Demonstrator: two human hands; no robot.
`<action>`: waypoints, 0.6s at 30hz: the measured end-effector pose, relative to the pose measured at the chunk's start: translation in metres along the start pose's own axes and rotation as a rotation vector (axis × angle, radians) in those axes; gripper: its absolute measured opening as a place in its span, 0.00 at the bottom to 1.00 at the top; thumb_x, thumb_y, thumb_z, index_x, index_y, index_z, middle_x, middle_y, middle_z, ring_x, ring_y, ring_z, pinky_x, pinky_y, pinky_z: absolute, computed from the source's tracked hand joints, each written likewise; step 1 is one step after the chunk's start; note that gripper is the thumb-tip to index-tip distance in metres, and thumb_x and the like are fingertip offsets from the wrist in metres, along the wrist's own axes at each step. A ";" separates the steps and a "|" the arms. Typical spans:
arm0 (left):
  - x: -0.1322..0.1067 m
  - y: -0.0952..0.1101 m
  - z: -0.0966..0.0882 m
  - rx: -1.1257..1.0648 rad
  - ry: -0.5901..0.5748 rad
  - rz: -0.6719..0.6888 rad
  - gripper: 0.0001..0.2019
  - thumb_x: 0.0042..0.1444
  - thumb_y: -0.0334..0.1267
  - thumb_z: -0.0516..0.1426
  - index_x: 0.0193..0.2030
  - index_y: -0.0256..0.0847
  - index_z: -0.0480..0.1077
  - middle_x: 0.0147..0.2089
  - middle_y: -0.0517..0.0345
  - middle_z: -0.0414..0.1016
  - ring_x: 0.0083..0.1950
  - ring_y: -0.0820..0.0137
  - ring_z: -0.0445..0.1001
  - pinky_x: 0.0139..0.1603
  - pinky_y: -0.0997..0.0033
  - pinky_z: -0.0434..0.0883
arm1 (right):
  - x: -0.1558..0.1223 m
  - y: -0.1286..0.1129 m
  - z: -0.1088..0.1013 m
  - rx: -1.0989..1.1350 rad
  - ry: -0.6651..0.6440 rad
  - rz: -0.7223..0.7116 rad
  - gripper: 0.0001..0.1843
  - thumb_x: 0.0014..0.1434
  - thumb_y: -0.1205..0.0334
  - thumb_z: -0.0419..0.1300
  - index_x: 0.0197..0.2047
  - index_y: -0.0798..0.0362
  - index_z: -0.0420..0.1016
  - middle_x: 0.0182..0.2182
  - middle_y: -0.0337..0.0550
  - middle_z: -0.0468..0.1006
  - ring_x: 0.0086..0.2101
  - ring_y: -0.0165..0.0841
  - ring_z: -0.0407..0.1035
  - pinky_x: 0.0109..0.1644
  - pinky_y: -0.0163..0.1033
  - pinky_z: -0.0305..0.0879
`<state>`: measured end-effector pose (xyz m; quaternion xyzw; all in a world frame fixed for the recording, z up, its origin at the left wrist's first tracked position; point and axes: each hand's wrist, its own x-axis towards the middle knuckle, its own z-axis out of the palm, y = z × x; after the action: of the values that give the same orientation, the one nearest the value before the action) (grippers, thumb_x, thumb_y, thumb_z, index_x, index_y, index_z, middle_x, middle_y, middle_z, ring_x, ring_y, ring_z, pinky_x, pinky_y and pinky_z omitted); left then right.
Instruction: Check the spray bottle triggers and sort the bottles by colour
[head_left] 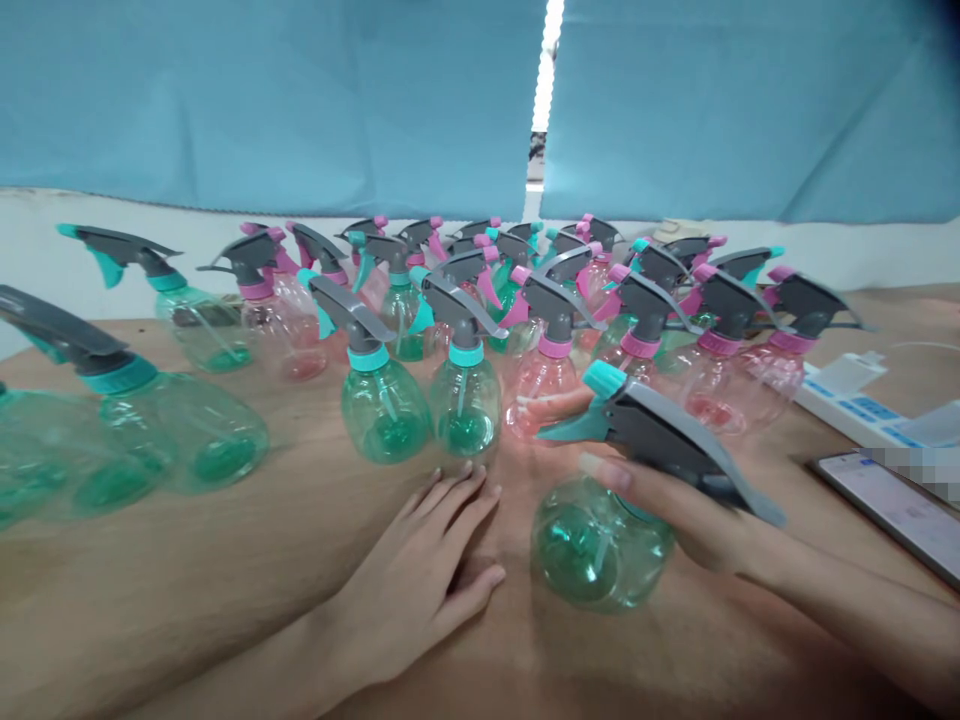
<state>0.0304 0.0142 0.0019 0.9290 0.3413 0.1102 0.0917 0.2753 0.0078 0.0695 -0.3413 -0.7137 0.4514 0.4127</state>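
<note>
Held at lower right of frame, in right grip (694,515) closed about the neck: green spray bottle (600,560), tilted, with grey-and-turquoise trigger head. Laid at lower centre, on wooden counter (300,540): left grip (409,575), loosely spread and free, near two upright green bottles (386,405). Ranged across middle: further spray bottles (551,375), pink and green. At right edge: phone (889,500), beside white power strip (847,405).

Workshop, seemingly — spray bottles (467,400) crowd a table (300,530).
</note>
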 end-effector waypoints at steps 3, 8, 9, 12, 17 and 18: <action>0.000 0.000 0.000 -0.008 -0.003 0.000 0.26 0.65 0.45 0.53 0.67 0.39 0.57 0.68 0.47 0.59 0.67 0.56 0.58 0.66 0.52 0.55 | 0.000 0.001 0.000 -0.026 0.022 -0.015 0.19 0.64 0.54 0.57 0.57 0.42 0.70 0.46 0.39 0.81 0.49 0.37 0.75 0.54 0.44 0.71; 0.000 0.000 0.001 -0.017 0.010 0.000 0.25 0.65 0.45 0.53 0.67 0.40 0.57 0.68 0.49 0.60 0.67 0.56 0.58 0.67 0.51 0.55 | -0.005 0.005 -0.002 -0.038 0.079 0.031 0.19 0.62 0.53 0.59 0.57 0.41 0.71 0.43 0.39 0.82 0.48 0.39 0.75 0.55 0.46 0.70; 0.000 -0.001 0.002 -0.017 0.007 0.003 0.25 0.65 0.45 0.53 0.67 0.40 0.57 0.68 0.49 0.60 0.67 0.56 0.58 0.67 0.51 0.55 | -0.006 0.005 -0.002 -0.041 0.079 0.028 0.19 0.62 0.53 0.59 0.56 0.41 0.72 0.43 0.39 0.82 0.48 0.39 0.75 0.55 0.46 0.70; 0.000 -0.001 0.001 -0.018 0.005 0.003 0.25 0.65 0.45 0.53 0.66 0.40 0.58 0.68 0.48 0.60 0.68 0.56 0.58 0.67 0.50 0.55 | -0.008 0.008 -0.004 -0.059 0.089 0.031 0.14 0.62 0.55 0.59 0.51 0.42 0.75 0.45 0.37 0.81 0.48 0.38 0.75 0.53 0.44 0.72; 0.000 0.000 0.000 -0.015 -0.016 -0.011 0.24 0.65 0.45 0.53 0.65 0.38 0.59 0.68 0.47 0.59 0.68 0.56 0.57 0.66 0.51 0.56 | -0.008 0.012 -0.006 -0.102 0.101 0.065 0.12 0.61 0.52 0.58 0.46 0.42 0.77 0.44 0.39 0.81 0.46 0.40 0.75 0.50 0.47 0.73; 0.000 0.000 0.000 -0.015 -0.015 -0.013 0.24 0.65 0.45 0.53 0.65 0.39 0.60 0.68 0.48 0.59 0.68 0.56 0.58 0.66 0.51 0.56 | -0.008 0.012 -0.006 -0.109 0.112 0.072 0.14 0.61 0.51 0.58 0.48 0.42 0.76 0.43 0.39 0.81 0.46 0.40 0.75 0.50 0.47 0.73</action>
<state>0.0305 0.0146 0.0016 0.9268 0.3457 0.1051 0.1022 0.2855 0.0080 0.0574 -0.4134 -0.7004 0.4064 0.4164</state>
